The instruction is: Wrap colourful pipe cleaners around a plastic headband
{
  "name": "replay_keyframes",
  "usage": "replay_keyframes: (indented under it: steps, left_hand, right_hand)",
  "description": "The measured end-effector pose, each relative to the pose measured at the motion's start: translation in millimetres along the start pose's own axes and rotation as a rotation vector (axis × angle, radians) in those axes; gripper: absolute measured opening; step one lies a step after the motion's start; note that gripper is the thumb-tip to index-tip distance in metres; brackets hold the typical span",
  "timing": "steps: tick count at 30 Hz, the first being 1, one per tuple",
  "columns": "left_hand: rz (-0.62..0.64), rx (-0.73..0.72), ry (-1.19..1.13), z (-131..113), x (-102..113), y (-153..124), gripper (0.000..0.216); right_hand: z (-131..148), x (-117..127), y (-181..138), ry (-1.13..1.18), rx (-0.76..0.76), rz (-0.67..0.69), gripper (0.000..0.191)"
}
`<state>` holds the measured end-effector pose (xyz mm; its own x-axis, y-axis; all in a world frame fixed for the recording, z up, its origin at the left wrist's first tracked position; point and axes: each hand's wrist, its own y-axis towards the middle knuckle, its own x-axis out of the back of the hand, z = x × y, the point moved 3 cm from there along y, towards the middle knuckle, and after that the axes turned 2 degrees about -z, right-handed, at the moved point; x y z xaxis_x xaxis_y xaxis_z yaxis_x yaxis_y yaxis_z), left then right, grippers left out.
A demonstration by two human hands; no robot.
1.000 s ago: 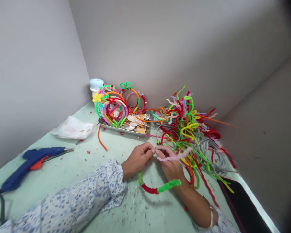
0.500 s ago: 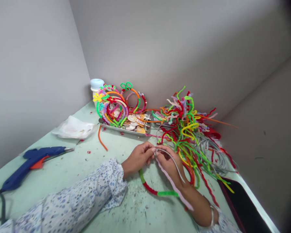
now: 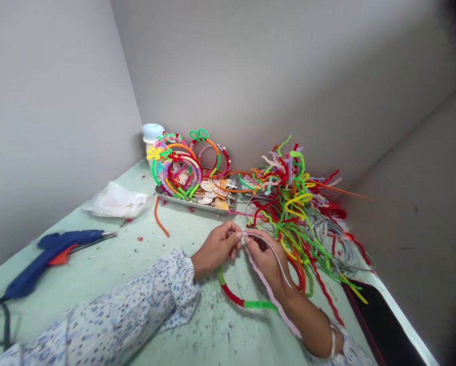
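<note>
Near the front edge of the pale green desk (image 3: 136, 254), the left hand (image 3: 216, 249) and right hand (image 3: 266, 260) pinch shut on the thin grey wire headband (image 3: 275, 252) and the pink fuzzy pipe cleaner (image 3: 273, 301). The red-green wrapping (image 3: 235, 298) is done; the pink seems only begun.

A single camera rides on the person's head, facing forward and down over the pale green table (image 3: 109, 264) into the corner where two grey walls meet. It sits close to the work. The left hand (image 3: 216, 249) and right hand (image 3: 268, 259) land low in the middle, with both forearms running off the bottom edge. The heap of pipe cleaners (image 3: 296, 203) lies just beyond them. The whole view leans sideways.
</note>
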<state>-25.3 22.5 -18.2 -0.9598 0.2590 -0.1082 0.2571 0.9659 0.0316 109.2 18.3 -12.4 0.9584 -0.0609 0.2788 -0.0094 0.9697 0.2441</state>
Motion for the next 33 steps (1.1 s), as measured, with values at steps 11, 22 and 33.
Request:
replay_keyframes:
  steps: [11,22,33]
  left_hand:
    - [-0.004,0.066,0.002,-8,-1,-1,0.019]
    - [0.036,0.091,-0.047,-7,2,2,0.018]
    - [0.143,0.220,-0.083,-13,6,5,0.019]
  right_hand:
    - [-5,0,-1,-0.029,0.036,-0.013,0.018]
    - [-2,1,-1,-0.085,0.187,-0.005,0.017]
    - [15,8,-3,-0.306,0.492,0.040,0.017]
